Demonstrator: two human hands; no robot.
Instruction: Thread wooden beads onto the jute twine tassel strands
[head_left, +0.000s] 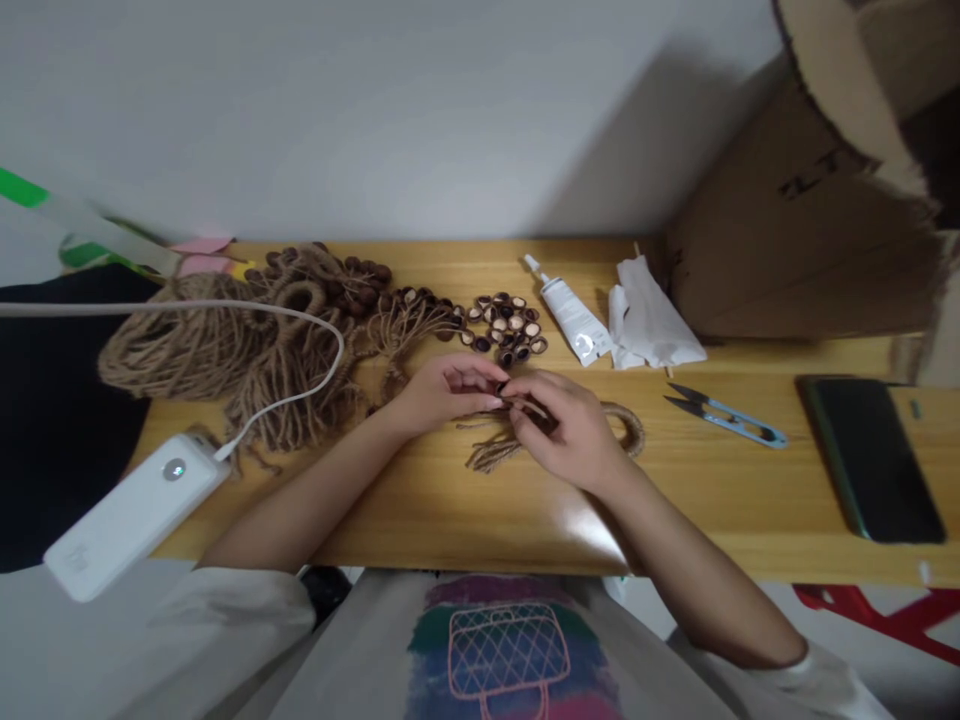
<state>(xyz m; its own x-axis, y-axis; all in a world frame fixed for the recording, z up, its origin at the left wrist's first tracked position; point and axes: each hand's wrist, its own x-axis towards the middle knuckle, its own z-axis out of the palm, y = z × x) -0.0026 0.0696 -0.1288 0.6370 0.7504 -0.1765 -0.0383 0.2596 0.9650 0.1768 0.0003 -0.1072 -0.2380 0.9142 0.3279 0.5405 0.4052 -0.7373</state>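
Note:
My left hand [454, 392] and my right hand [566, 428] meet over the middle of the table. Between their fingertips is a small dark half nutshell [502, 388], partly hidden; both hands pinch it. Under my right hand lies a jute rope piece: its wrapped ring [634, 432] shows to the right, and its frayed tassel [491, 452] spreads to the left. Just beyond the fingers sits a cluster of half nutshells [516, 325], several turned with pale insides up.
Jute cord bundles [180, 345] and brown shells fill the left. Behind are a glue tube [577, 318] and crumpled white paper [651, 318]. Thread snips [727, 416], a phone [874, 455] and a cardboard box [780, 230] stand right. A cabled power bank [135, 515] overhangs the front-left edge.

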